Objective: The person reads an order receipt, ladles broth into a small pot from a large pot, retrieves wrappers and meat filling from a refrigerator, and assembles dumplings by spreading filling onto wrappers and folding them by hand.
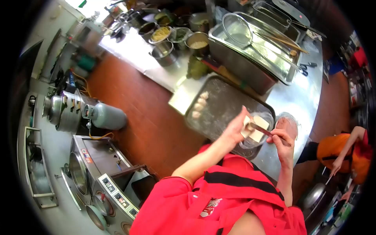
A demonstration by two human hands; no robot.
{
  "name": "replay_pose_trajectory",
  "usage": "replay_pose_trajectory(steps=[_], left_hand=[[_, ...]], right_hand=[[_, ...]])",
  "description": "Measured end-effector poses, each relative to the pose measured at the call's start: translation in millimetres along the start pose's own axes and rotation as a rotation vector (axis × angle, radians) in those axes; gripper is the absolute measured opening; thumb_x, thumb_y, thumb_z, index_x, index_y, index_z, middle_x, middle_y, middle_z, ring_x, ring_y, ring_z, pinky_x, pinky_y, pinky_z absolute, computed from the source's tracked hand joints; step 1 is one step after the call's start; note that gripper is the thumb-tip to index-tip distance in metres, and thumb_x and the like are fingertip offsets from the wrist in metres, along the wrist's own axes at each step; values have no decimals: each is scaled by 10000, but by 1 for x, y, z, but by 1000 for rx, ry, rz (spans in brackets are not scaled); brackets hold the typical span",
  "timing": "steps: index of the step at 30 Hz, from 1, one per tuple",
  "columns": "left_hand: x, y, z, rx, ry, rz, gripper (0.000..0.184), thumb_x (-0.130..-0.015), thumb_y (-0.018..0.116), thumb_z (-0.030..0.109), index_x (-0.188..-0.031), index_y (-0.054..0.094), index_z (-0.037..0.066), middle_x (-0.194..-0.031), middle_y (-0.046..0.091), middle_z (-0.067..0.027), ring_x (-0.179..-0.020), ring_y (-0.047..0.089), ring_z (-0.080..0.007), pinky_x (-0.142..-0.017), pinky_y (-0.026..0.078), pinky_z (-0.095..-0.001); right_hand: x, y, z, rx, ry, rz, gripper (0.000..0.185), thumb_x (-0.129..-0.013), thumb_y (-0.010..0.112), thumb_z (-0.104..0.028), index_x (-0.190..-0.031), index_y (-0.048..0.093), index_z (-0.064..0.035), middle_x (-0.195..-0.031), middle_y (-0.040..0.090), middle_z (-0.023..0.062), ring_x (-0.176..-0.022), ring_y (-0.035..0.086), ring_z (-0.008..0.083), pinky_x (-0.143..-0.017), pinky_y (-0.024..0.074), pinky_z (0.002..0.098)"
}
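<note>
My left hand (236,127) holds a pale dough wrapper (247,128) between thumb and fingers. In my right hand (284,141) is a brown flat stick (261,129), its far end at the wrapper. Close beside the left hand, a stack of square wrappers (260,124) lies on clear plastic (268,116) at the tray's near corner. Reddish minced filling (287,126) sits in a plastic-lined container next to my right hand. A row of several small wrapped dumplings (200,105) rests on the left side of the floured dark tray (231,102).
Beyond the tray stands a deep metal pan (243,64) with a wire strainer (237,30) across it. Several pots (164,53) of ingredients crowd the counter (156,74). A gas cylinder (109,120) and cooker (113,186) are at left. Another person (337,150) works at right.
</note>
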State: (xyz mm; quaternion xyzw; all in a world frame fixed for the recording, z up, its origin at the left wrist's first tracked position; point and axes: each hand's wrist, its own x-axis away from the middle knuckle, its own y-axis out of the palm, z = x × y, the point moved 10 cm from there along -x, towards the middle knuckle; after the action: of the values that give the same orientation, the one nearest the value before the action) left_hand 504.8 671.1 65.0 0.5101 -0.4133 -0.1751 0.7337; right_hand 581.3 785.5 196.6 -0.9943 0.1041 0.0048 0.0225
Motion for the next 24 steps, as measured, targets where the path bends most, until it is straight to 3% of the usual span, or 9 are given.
replay_pose_trajectory(steps=[1, 2, 3, 5, 7, 12, 16, 19, 24], left_hand=[[-3, 8, 3, 129, -71, -156, 328, -909, 551, 432, -756, 552, 141, -663, 527, 19, -593, 510, -134, -539, 451, -290], [-4, 2, 4, 263, -102, -12, 274, -915, 554, 404, -804, 570, 153, -652, 505, 35, -598, 496, -108, -519, 440, -253], [-9, 6, 11, 205, -41, -150, 204, -938, 533, 345, -926, 577, 147, -632, 481, 39, -576, 466, -102, -497, 419, -224], [0, 28, 14, 246, -37, -248, 201, -960, 504, 193, -1136, 518, 96, -762, 496, -22, -581, 422, -94, -476, 379, -200], [2, 32, 9, 215, -50, -153, 268, -948, 514, 105, -1215, 506, 92, -908, 491, -88, -623, 421, -97, -505, 386, -199], [-1, 30, 10, 166, 6, -217, 246, -943, 520, 84, -1188, 521, 82, -878, 498, -69, -670, 453, -111, -606, 415, -227], [-2, 23, 17, -18, 112, -236, 207, -937, 558, 156, -1120, 553, 61, -806, 529, -16, -721, 498, -121, -701, 426, -229], [19, 33, 24, -363, 153, -85, 177, -943, 554, 190, -1074, 580, 73, -854, 567, -7, -767, 513, -93, -712, 420, -217], [23, 20, 74, -1231, 400, -26, 152, -921, 586, 195, -963, 664, 72, -917, 579, -5, -786, 524, -78, -675, 431, -239]], right_hand=[[8, -11, 11, -106, 60, 76, 104, -900, 550, -1, -972, 616, 36, -839, 621, 87, -755, 632, 162, -719, 519, 261], [17, -21, 29, -209, 137, 138, 107, -904, 551, -12, -975, 617, 35, -835, 624, 88, -755, 634, 166, -721, 523, 268], [26, -31, 47, -314, 210, 218, 111, -907, 552, -23, -978, 617, 33, -831, 626, 89, -756, 636, 169, -724, 526, 274], [34, -18, 59, -318, 300, 186, 125, -921, 537, -31, -1007, 610, 24, -819, 620, 93, -744, 624, 169, -713, 529, 279], [30, -3, 64, -342, 279, 133, 127, -918, 543, -30, -1015, 603, 26, -835, 622, 93, -751, 627, 174, -721, 532, 284], [4, 7, 46, -284, 205, 125, 149, -913, 570, -71, -1021, 608, 25, -827, 646, 95, -756, 641, 167, -730, 531, 270], [-7, 4, 50, -145, 186, 131, 160, -913, 570, -84, -1026, 610, 22, -831, 656, 91, -770, 652, 161, -732, 526, 253], [-14, 11, 51, -145, 191, 139, 147, -906, 566, -70, -1011, 613, 22, -832, 658, 91, -767, 658, 162, -728, 526, 255], [-14, 4, 73, -325, 345, 159, 138, -915, 570, -90, -1000, 609, 11, -877, 630, 77, -755, 652, 157, -718, 538, 265]])
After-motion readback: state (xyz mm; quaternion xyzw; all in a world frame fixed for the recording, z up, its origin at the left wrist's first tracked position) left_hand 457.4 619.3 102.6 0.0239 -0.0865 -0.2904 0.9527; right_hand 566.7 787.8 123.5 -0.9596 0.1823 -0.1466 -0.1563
